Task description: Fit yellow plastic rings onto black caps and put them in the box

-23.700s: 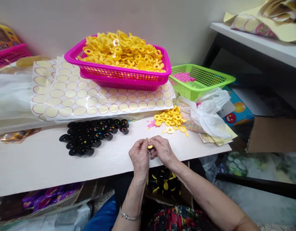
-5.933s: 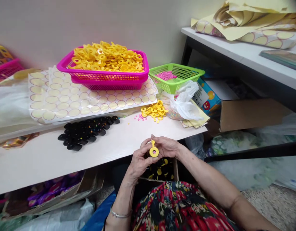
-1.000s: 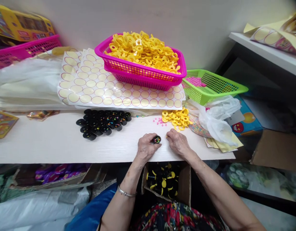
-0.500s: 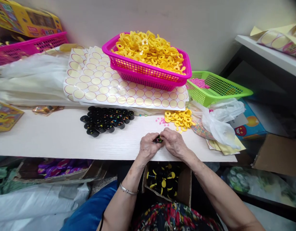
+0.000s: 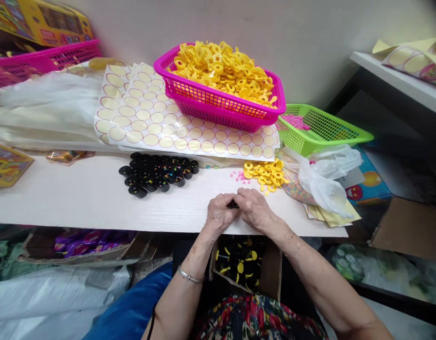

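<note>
My left hand (image 5: 221,211) is closed around a small round black cup (image 5: 232,204), just above the table's front edge. My right hand (image 5: 254,208) is closed too, its fingers bent over the top of this cup and hiding most of it; whatever they pinch is out of sight. Up and to the left stand several black cups (image 5: 157,174) in a tight cluster, many with colourful beads inside. Beyond my right hand lie a loose pile of yellow ring-shaped plastic pieces (image 5: 266,174) and a scatter of pink beads (image 5: 241,176).
A magenta basket (image 5: 218,101) heaped with yellow pieces sits on sticker sheets (image 5: 133,137) at the back. To its right are a green basket (image 5: 331,139) and a plastic bag of beads (image 5: 297,186). Below the table edge, a cardboard box (image 5: 271,269) holds black-and-yellow pieces.
My right fingers have moved over the cup's top, covering the colourful beads and the bit of yellow that showed before. My left hand keeps its hold. The view has shifted slightly.
</note>
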The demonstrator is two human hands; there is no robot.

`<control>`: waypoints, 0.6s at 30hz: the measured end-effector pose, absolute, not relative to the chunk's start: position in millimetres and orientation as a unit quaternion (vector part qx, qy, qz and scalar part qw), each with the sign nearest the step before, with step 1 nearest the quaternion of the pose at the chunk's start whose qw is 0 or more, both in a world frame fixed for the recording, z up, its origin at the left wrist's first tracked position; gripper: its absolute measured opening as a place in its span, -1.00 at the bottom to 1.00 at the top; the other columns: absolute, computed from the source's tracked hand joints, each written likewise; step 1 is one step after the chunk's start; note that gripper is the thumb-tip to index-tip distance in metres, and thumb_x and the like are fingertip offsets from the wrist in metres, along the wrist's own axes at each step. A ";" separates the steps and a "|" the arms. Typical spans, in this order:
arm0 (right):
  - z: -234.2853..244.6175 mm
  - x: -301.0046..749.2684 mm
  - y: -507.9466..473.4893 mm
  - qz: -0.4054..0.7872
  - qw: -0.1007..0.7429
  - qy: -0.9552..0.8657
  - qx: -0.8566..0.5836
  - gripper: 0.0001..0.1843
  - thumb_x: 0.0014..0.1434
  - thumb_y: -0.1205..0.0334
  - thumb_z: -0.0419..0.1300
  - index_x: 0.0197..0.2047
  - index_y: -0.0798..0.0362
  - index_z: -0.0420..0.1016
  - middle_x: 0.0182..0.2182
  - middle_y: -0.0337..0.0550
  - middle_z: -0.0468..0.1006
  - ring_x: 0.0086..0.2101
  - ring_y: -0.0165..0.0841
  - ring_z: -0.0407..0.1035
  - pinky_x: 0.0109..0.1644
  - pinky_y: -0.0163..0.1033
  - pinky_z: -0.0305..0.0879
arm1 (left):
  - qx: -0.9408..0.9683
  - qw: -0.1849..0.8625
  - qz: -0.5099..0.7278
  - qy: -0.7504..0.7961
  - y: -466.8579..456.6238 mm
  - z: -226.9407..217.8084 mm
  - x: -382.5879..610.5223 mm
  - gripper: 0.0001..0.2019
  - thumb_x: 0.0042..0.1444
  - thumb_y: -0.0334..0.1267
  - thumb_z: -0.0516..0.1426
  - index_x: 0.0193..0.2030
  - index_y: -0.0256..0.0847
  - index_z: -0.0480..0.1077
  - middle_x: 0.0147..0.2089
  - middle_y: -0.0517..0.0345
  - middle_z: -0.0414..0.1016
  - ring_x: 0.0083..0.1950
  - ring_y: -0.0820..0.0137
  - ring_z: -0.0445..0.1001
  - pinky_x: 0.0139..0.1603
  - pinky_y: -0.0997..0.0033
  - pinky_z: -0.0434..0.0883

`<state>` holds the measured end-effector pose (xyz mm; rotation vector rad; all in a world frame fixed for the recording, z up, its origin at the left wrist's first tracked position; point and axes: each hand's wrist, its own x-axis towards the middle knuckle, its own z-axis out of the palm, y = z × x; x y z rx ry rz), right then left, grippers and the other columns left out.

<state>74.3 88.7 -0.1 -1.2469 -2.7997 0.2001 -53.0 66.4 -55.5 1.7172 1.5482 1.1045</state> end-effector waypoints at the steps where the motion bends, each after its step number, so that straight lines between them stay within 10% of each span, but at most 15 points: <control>1: 0.4 73.0 88.8 0.063 0.034 -0.914 -0.400 -0.72 0.11 0.45 -0.06 -0.19 0.12 0.41 -0.35 -0.08 0.37 -0.32 -0.31 0.19 -0.24 -0.22 0.03 | 0.641 0.286 0.414 0.579 66.5 -56.4 -53.2 -0.89 -0.15 -0.39 0.16 -0.43 -0.17 0.46 -0.38 0.23 0.50 -0.30 0.42 0.39 -0.20 0.44 0.32; 10: -6.8 99.7 106.3 0.256 0.238 -0.820 -0.454 -0.89 0.10 0.38 0.05 -0.36 0.11 0.40 -0.46 -0.22 0.33 -0.39 -0.43 0.25 -0.28 -0.35 0.15 | 0.657 0.272 0.389 0.586 69.3 -59.3 -55.7 -0.79 -0.18 -0.32 0.23 -0.31 -0.15 0.46 -0.38 0.23 0.46 -0.29 0.41 0.37 -0.25 0.45 0.31; 18: -19.4 96.7 160.4 0.061 0.211 -0.724 -0.654 -0.77 0.16 0.18 0.02 -0.32 0.10 0.44 -0.26 -0.07 0.39 -0.22 -0.31 0.27 -0.20 -0.27 0.15 | 0.623 0.302 0.448 0.565 69.5 -71.2 -59.8 -0.59 -0.24 -0.23 0.30 -0.17 -0.24 0.45 -0.25 0.09 0.47 -0.26 0.39 0.41 -0.22 0.40 0.38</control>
